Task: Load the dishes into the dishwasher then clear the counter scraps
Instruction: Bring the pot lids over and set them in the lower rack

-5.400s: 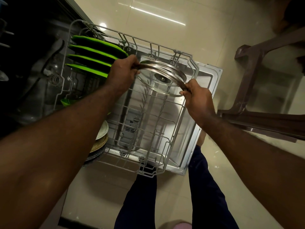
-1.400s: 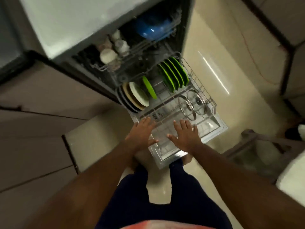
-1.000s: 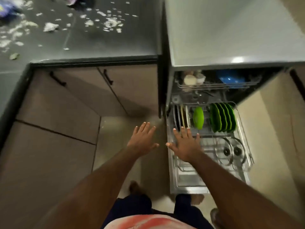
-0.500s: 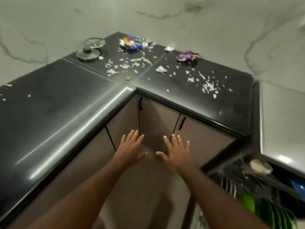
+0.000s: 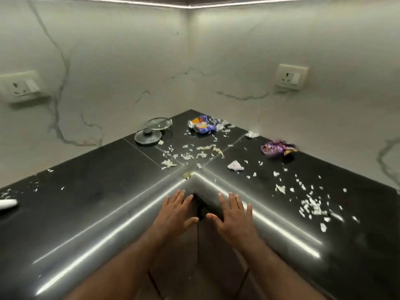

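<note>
Black glossy corner counter (image 5: 97, 202): white scraps (image 5: 311, 205), round glass lids (image 5: 148, 137) at back; left hand (image 5: 175, 215) & right hand (image 5: 234, 217) spread flat, empty; prob. lids next, far reach.

left hand (image 5: 175, 215), right hand (image 5: 234, 217): flat, empty (fingers spread); counter (image 5: 86, 202): white scraps (image 5: 311, 205), two lids (image 5: 149, 136)

Two lids (image 5: 148, 137) (image 5: 159, 123), two wrappers (image 5: 203, 126) (image 5: 277, 148) (both crumpled), two sockets (image 5: 21, 86) (image 5: 291, 76), two hands (image 5: 175, 215) (image 5: 234, 217).
</note>
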